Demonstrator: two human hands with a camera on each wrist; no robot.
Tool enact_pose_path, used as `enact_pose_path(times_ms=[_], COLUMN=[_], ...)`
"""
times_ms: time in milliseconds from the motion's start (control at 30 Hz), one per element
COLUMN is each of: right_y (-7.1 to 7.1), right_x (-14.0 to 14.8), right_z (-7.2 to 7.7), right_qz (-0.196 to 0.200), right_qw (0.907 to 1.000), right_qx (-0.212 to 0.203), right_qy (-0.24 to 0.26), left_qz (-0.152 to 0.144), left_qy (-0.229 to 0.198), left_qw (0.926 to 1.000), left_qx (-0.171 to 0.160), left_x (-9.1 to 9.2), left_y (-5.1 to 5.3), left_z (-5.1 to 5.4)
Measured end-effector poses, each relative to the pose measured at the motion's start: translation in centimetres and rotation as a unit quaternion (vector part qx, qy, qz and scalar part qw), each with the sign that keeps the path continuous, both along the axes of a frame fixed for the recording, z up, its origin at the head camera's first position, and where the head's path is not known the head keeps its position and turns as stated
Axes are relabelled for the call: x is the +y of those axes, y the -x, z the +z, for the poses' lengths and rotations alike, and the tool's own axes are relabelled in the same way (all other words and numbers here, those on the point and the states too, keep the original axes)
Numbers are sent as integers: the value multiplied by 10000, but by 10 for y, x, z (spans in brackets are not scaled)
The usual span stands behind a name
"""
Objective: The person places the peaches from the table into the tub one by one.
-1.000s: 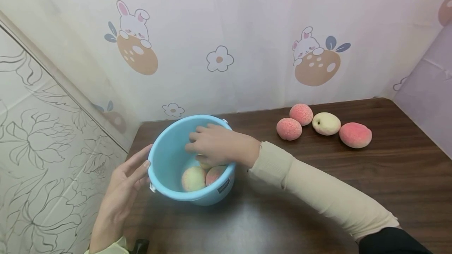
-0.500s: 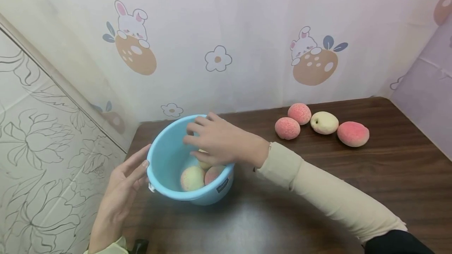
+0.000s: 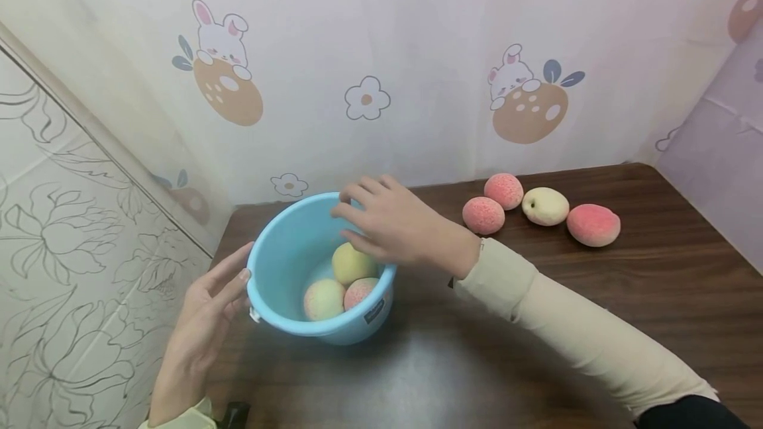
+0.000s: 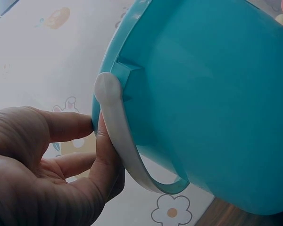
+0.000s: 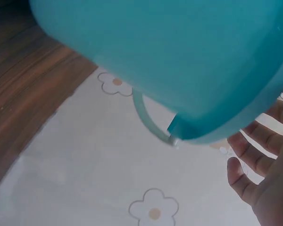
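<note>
A light-blue plastic bucket (image 3: 280, 263) stands on the table with three peaches inside: a yellow peach (image 3: 353, 263), a pale peach (image 3: 324, 300) and a pinkish peach (image 3: 360, 292). My left hand (image 3: 205, 323) holds the bucket at its left rim. In the left wrist view its fingers (image 4: 108, 160) lie by the white handle (image 4: 118, 122). Over the bucket's right rim hovers my right hand (image 3: 393, 220), holding nothing, its fingers loosely bent. The right wrist view shows that hand's fingers (image 5: 254, 150) beside the rim, apart from the peaches.
To the right on the dark wooden table (image 3: 536, 323) lie two pink peaches (image 3: 483, 215), a cream peach (image 3: 545, 206) and a red-pink peach (image 3: 593, 225). A printed curtain (image 3: 429, 111) hangs behind. A small black object (image 3: 235, 414) is at the front left.
My right hand has risen out of the bucket and moved right toward its rim, uncovering the yellow peach. My left hand keeps its place on the rim.
</note>
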State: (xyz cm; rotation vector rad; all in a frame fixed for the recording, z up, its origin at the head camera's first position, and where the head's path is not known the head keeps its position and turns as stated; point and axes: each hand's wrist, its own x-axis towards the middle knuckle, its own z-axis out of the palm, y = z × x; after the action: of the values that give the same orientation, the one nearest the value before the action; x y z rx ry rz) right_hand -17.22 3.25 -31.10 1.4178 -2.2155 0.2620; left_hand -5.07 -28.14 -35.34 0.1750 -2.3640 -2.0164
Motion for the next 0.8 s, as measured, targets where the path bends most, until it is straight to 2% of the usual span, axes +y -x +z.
enact_pose_path(times_ms=[300, 800], right_y=[6, 11], right_x=[19, 51], right_z=[-5, -11], right_qz=[-192, -657], right_qw=[9996, 9967], right_qx=[123, -324], right_qy=[140, 340], left_qz=[26, 13], left_qy=[-9, 95], left_qw=[10000, 10000], left_qx=[-10, 19], left_x=[-1, -1], left_y=[0, 0], left_z=[0, -1])
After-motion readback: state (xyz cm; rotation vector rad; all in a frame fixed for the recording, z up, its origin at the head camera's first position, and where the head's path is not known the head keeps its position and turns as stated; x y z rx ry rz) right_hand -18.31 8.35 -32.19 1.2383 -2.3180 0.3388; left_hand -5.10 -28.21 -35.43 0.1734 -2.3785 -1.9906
